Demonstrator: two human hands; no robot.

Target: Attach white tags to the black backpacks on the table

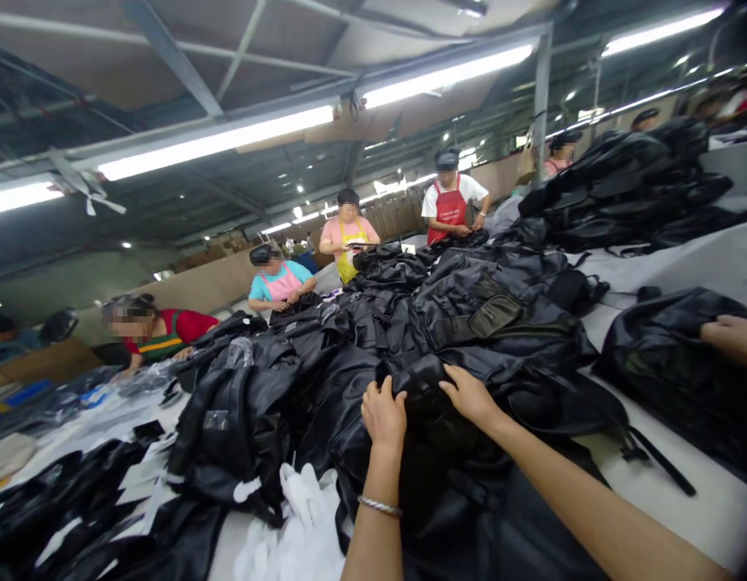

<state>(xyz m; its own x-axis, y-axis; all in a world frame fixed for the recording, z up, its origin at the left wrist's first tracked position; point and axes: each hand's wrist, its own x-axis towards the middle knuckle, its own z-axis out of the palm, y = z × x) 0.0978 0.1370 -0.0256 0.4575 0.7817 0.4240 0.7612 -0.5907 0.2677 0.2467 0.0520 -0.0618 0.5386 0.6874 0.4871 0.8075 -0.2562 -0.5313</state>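
Both my hands rest on a black bag (434, 403) at the near end of a long heap of black bags. My left hand (382, 415), with a silver bracelet on its wrist, has its fingers curled over the bag's top edge. My right hand (470, 395) grips the same edge a little to the right, fingers bent over the fabric. The bag's lower part spreads toward me between my forearms.
The pile of black bags (361, 323) runs along the white table (712, 500). White packing material (301, 524) lies at my lower left. Another person's hand (733, 335) touches a black bag (669, 355) at right. Several workers in aprons stand along the far side.
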